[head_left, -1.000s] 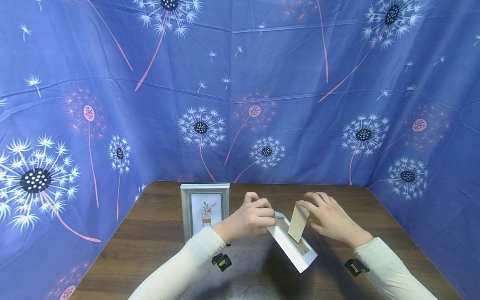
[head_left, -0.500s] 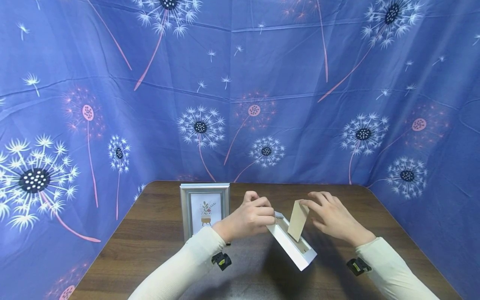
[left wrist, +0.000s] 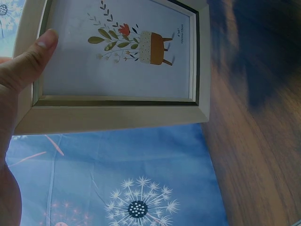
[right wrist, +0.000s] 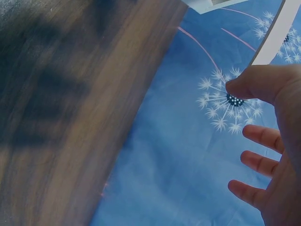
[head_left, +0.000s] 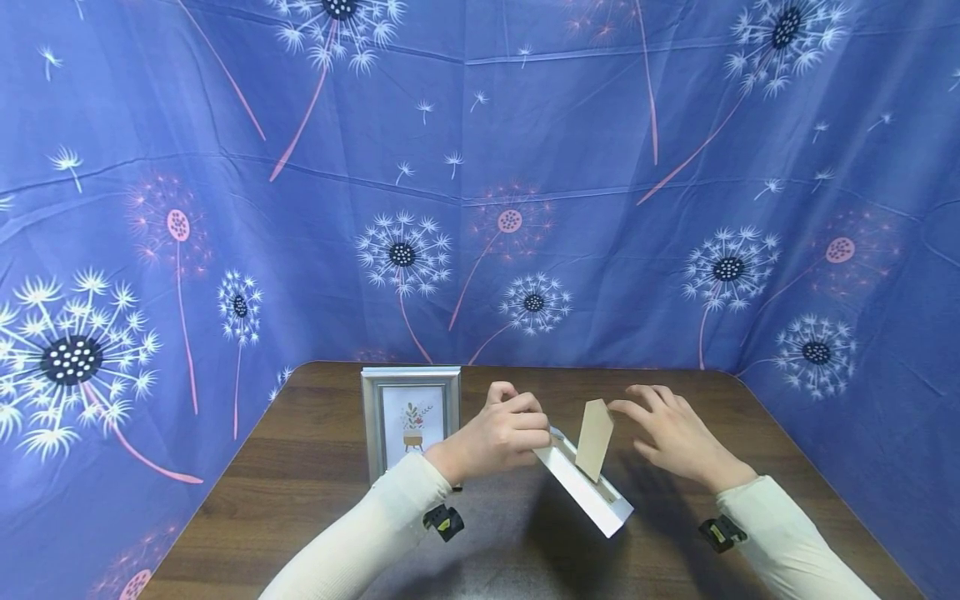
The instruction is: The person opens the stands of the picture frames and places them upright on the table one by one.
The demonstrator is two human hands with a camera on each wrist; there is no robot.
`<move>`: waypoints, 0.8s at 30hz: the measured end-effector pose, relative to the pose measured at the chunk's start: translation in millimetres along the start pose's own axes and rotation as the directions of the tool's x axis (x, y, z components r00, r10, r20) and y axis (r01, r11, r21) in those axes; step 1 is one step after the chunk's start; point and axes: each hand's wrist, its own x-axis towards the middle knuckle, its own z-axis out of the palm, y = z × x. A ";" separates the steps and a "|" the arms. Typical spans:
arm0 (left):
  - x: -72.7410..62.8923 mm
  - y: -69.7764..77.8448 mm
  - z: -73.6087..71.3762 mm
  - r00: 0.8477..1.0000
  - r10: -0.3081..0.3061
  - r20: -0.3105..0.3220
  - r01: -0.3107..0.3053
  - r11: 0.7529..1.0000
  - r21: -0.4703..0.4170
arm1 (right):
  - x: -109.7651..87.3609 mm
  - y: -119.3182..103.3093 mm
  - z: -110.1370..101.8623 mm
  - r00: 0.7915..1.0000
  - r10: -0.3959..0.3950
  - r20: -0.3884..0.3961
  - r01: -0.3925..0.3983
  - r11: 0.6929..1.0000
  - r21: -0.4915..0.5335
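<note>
My left hand (head_left: 498,433) grips a white picture frame (head_left: 577,490) by its upper end, raised and tilted over the table. In the left wrist view, the thumb lies on the front border, beside a print of a potted plant with a red flower (left wrist: 150,47). From the back of the frame a beige stand flap (head_left: 595,439) sticks out. My right hand (head_left: 678,437) is beside that flap, its fingers loosely extended and the index fingertip right at the flap's top corner. The right wrist view shows the flap (right wrist: 277,33) just above the thumb, the other fingers spread apart.
Another picture frame (head_left: 371,425), silver-bordered with a plant print, stands upright behind my left forearm. The brown wooden table (head_left: 300,467) ends at a blue dandelion-print cloth (head_left: 480,167) hanging at the back and sides.
The right hand has drawn slightly to the right, its index finger moving from over the flap to its corner. The flap leans out a little less; the left hand stays nearly still.
</note>
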 end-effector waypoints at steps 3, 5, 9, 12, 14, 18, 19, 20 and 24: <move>0.2 0.2 -0.3 1.000 -0.002 0.000 0.002 1.000 -0.006 | -1.5 1.4 0.7 1.000 0.009 0.004 -0.009 1.000 0.003; 0.1 0.2 -0.6 1.000 -0.004 -0.002 0.004 1.000 -0.012 | -3.0 2.5 0.9 1.000 0.013 0.004 -0.013 1.000 0.001; 0.2 0.2 -0.9 1.000 -0.006 -0.005 0.006 1.000 -0.023 | -6.5 5.0 2.2 1.000 0.021 0.001 -0.021 1.000 0.000; 1.1 0.3 -0.8 1.000 -0.010 -0.016 0.009 1.000 -0.026 | -9.2 7.3 3.9 0.999 0.035 0.003 -0.035 0.999 0.003; 1.8 0.5 -0.6 1.000 -0.012 -0.029 0.011 1.000 -0.029 | -11.3 8.9 5.0 0.999 0.045 0.009 -0.045 0.999 0.000; 2.6 0.2 -0.3 0.999 -0.012 -0.050 0.010 0.999 -0.036 | -15.0 11.1 5.9 0.998 0.066 0.021 -0.066 0.998 0.001; 2.7 0.0 -0.2 0.999 -0.012 -0.052 0.010 0.999 -0.037 | -15.8 11.3 6.0 0.997 0.070 0.023 -0.070 0.998 0.004; 2.7 -0.2 -0.2 0.999 -0.013 -0.053 0.011 0.999 -0.038 | -16.4 12.0 6.1 0.997 0.075 0.026 -0.075 0.997 0.006; 2.8 -0.7 -0.7 0.999 -0.022 -0.049 0.020 0.999 -0.037 | -19.0 12.6 5.8 0.996 0.088 0.032 -0.088 0.996 0.009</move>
